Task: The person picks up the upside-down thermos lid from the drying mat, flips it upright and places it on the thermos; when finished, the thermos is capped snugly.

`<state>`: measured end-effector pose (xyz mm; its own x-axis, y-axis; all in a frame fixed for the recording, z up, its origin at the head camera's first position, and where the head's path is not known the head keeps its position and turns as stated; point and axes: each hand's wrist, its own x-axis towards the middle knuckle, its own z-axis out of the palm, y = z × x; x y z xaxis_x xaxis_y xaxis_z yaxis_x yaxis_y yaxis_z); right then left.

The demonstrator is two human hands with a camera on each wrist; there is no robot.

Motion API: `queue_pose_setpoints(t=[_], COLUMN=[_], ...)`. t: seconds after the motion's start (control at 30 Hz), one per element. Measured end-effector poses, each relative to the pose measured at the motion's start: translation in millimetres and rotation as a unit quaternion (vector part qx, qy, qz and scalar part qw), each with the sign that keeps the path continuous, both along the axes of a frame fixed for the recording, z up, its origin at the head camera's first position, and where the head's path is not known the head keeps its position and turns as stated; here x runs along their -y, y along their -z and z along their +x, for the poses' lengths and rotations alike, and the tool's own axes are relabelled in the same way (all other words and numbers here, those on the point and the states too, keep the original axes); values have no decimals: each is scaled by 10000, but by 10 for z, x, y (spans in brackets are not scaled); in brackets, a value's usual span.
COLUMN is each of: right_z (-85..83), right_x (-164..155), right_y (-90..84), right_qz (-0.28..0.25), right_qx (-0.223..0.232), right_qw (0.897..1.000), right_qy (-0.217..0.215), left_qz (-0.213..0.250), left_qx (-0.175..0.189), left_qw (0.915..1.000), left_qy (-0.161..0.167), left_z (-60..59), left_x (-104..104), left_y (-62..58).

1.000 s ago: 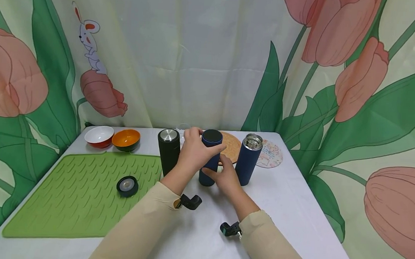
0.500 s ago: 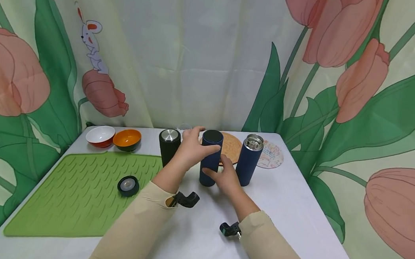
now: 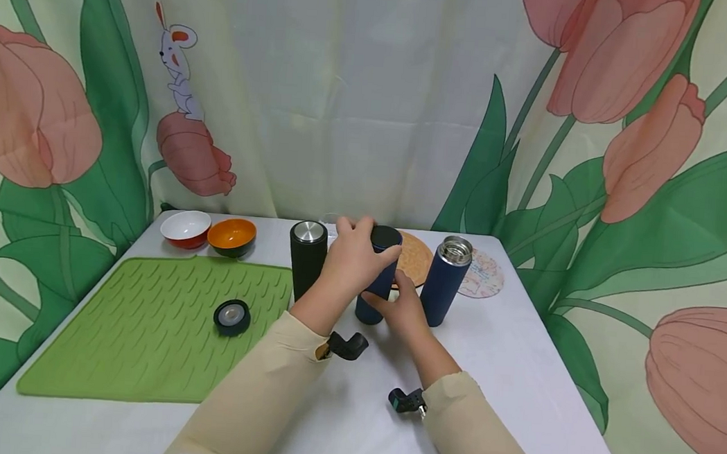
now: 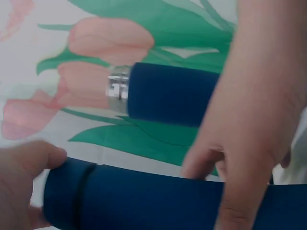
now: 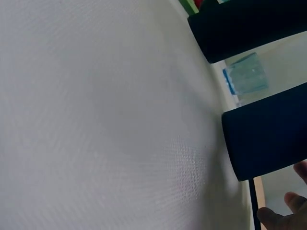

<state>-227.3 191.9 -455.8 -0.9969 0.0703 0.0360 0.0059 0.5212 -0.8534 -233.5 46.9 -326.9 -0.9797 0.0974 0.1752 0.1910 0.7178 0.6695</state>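
A blue thermos with a dark-topped lid stands upright between both hands. My left hand has its thumb and fingers round the lid end; the left wrist view shows this lid band between them. Lower down, my right hand grips the bottle's body. Just right of it stands a second blue thermos, its steel neck uncovered. To the left is a black thermos with a steel-topped lid. In the right wrist view, the held thermos's base shows.
A black round lid lies inside-up on a green ridged mat. Two bowls, one red and white and one orange inside, sit at the back left. Behind the bottles are a round brown board and a patterned round mat.
My left hand's fingers have moved off the lid slightly and then back closer round it, its thumb higher. The right hand has stayed on the body. The head view has shifted slightly.
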Motion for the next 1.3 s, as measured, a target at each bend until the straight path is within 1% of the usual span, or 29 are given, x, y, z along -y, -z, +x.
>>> queue_pose_setpoints(t=[0.1, 0.17, 0.27, 0.37, 0.43, 0.5, 0.57, 0.67, 0.73, 0.8, 0.87, 0.93, 1.07, 1.13, 1.2, 1.3], right_z=[-8, -7, -10, -14, -18, -24, -29, -30, -25, -16, -14, -14, -27, -28, -25, -21], right_x=[8, 11, 11, -3, -9, -8, -5, -1, -9, -18, -29, -34, -35, -29, -24, -20], right_y=[-10, -15, -10, 5, 12, 15, 14, -4, -21, -36, -36, -26, 4, 9, 5, -10], right_qz=[34, 40, 3, 4, 40, 72, 78, 82, 125, 168, 187, 173, 181, 208, 212, 207], right_qx=[-41, -92, -156, -294, -382, -399, -296, -123, -65, -37, -32, -31, -122, -166, -174, -178], right_qw=[10000, 9999, 9998, 9995, 9991, 9991, 9995, 9998, 9998, 9998, 9998, 9998, 9997, 9996, 9996, 9996], right_qy=[-2, -34, -91, -144, -152, -144, -124, -106, -106, -98, -87, -99, -97, -98, -78, -48], left_qz=[34, 23, -134, -478, -728, -874, -853, -697, -602, -601, -592, -576, -508, -490, -500, -397], left_qx=[175, 203, 37, -190, -300, -334, -226, 77, 292, 463, 531, 485, 170, 39, 3, 108], left_qw=[9997, 9996, 9999, 9986, 9968, 9956, 9961, 9966, 9952, 9935, 9939, 9960, 9985, 9985, 9986, 9991], left_qy=[193, 170, 11, -104, -115, -70, 59, 441, 709, 845, 759, 486, -103, -243, -199, 137], left_z=[4, 4, -4, -20, -33, -44, -48, -47, -38, -37, -34, -30, -35, -42, -55, -88], left_x=[35, 25, -25, -93, -116, -107, -66, 27, 75, 87, 62, 14, -75, -86, -68, 6], left_y=[-42, -66, -87, -88, -87, -87, -105, -162, -212, -236, -233, -194, -67, -21, -2, -32])
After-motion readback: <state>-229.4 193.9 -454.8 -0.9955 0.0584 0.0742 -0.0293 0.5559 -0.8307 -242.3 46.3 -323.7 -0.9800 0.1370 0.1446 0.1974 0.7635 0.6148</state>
